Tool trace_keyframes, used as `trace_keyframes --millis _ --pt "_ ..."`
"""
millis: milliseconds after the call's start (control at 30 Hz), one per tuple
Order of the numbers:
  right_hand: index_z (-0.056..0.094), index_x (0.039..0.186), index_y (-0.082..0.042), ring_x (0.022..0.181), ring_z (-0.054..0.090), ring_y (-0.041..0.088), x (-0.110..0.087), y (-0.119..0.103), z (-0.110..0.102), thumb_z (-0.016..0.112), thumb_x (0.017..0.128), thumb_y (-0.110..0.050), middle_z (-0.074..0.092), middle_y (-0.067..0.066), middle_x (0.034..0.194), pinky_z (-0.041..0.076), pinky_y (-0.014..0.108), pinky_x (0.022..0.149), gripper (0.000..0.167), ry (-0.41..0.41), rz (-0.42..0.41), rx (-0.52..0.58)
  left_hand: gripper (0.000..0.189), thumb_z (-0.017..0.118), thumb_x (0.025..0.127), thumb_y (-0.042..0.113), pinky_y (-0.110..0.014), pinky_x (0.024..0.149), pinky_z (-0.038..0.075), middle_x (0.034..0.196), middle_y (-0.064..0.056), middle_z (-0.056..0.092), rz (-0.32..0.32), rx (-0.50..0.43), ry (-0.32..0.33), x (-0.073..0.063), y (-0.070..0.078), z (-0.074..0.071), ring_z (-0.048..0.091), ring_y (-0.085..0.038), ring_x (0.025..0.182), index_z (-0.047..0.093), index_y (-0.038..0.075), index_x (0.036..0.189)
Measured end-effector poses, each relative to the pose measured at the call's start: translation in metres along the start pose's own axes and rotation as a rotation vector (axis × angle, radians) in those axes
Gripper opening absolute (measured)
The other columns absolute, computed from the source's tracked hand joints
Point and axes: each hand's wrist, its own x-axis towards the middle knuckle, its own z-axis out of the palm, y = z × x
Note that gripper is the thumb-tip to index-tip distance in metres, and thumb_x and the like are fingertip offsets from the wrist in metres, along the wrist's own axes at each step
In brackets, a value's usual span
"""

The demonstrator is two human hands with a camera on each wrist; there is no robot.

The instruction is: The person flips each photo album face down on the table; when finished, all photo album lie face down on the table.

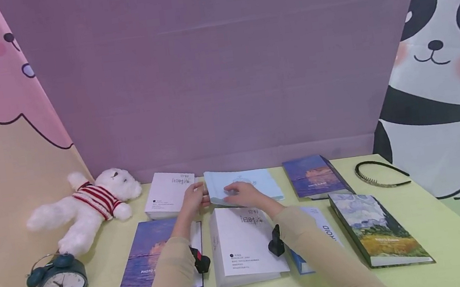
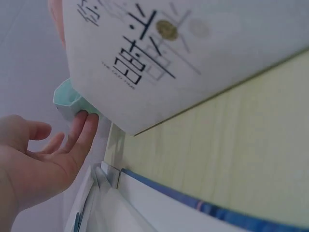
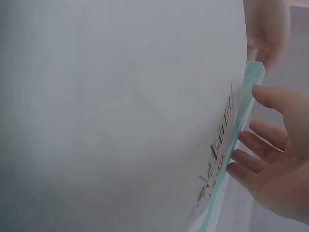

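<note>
Light blue book (image 1: 256,181) is seen lying flat at the back middle of the table (image 1: 100,284), just behind the front white book (image 1: 246,237). It is touched by both hands. Its left edge is met by the left hand (image 1: 195,199); in the left wrist view two fingertips are laid against the edge, fingers fairly straight, thumb held apart, so no firm grip is shown. Its near left part is covered by the right hand (image 1: 246,194); fingers are spread and slightly bent, with fingertips placed along the edge in the right wrist view. Nothing is clasped by it as far as can be seen; how much pressure is applied cannot be told.

Back white book (image 1: 169,194) is placed just left of the light blue one, near the left hand. Front-left photo album (image 1: 146,249) is partly covered by the left sleeve (image 1: 167,285). Blue book (image 1: 319,221) is partly hidden by the right sleeve (image 1: 325,251). Back-right photo album (image 1: 312,176) is set right of the light blue book, and landscape album (image 1: 380,228) is laid in front of it, to the right. Headband (image 1: 371,181) is left at the far right. Teddy bear (image 1: 91,206) is laid on the left side, with alarm clock (image 1: 61,286) stood in front.
</note>
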Motion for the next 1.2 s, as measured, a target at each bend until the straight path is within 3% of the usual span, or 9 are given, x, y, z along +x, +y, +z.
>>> trace_keyframes --millis 167,467,700,867,1067,1200 --pt "0.058 0.127 -0.005 0.116 0.054 0.029 0.006 -0.002 0.003 0.068 0.084 -0.03 0.059 0.014 0.125 0.045 0.041 0.098 0.05 0.019 -0.026 -0.053 0.042 0.033 0.1 0.009 -0.04 0.081 0.056 0.121 -0.034 0.055 0.016 -0.048 0.022 -0.002 0.003 -0.002 0.058 -0.007 0.055 0.036 -0.005 0.139" --pt "0.059 0.122 -0.003 0.11 0.054 0.026 0.01 -0.016 0.007 0.075 0.077 -0.03 0.057 0.015 0.123 0.045 0.041 0.096 0.055 0.02 -0.017 -0.085 0.041 0.033 0.101 0.01 -0.041 0.081 0.056 0.12 -0.035 0.055 0.01 -0.135 0.04 -0.003 0.004 -0.007 0.062 -0.01 0.054 0.037 -0.005 0.139" --pt "0.059 0.118 -0.005 0.104 0.055 0.023 0.01 -0.022 0.006 0.076 0.077 -0.03 0.059 0.011 0.119 0.048 0.041 0.09 0.052 0.021 0.01 -0.08 0.042 0.037 0.098 0.006 -0.044 0.084 0.054 0.112 -0.035 0.059 0.033 -0.176 0.074 -0.002 0.001 -0.009 0.066 -0.014 0.067 0.038 -0.007 0.137" --pt "0.058 0.12 -0.004 0.103 0.056 0.023 0.013 -0.022 0.009 0.077 0.076 -0.027 0.059 0.011 0.119 0.049 0.039 0.089 0.054 0.033 -0.033 -0.116 0.04 0.041 0.097 0.007 -0.044 0.088 0.052 0.108 -0.03 0.064 0.039 -0.153 0.102 -0.001 0.002 -0.008 0.068 -0.017 0.074 0.042 -0.006 0.135" --pt "0.055 0.122 -0.004 0.096 0.058 0.024 0.015 -0.026 0.009 0.074 0.076 -0.024 0.059 0.013 0.114 0.05 0.038 0.084 0.054 0.118 -0.074 -0.165 0.039 0.044 0.098 0.013 -0.042 0.091 0.051 0.112 -0.025 0.064 0.064 -0.131 0.102 -0.002 0.007 -0.006 0.066 -0.032 0.1 0.045 -0.001 0.135" --pt "0.048 0.13 -0.003 0.09 0.061 0.024 0.014 -0.029 0.005 0.068 0.081 -0.021 0.063 0.014 0.108 0.052 0.038 0.077 0.056 0.187 -0.087 -0.182 0.043 0.044 0.099 0.015 -0.042 0.094 0.049 0.116 -0.022 0.064 0.084 -0.121 0.059 -0.003 0.012 -0.005 0.062 -0.032 0.107 0.039 0.001 0.139"
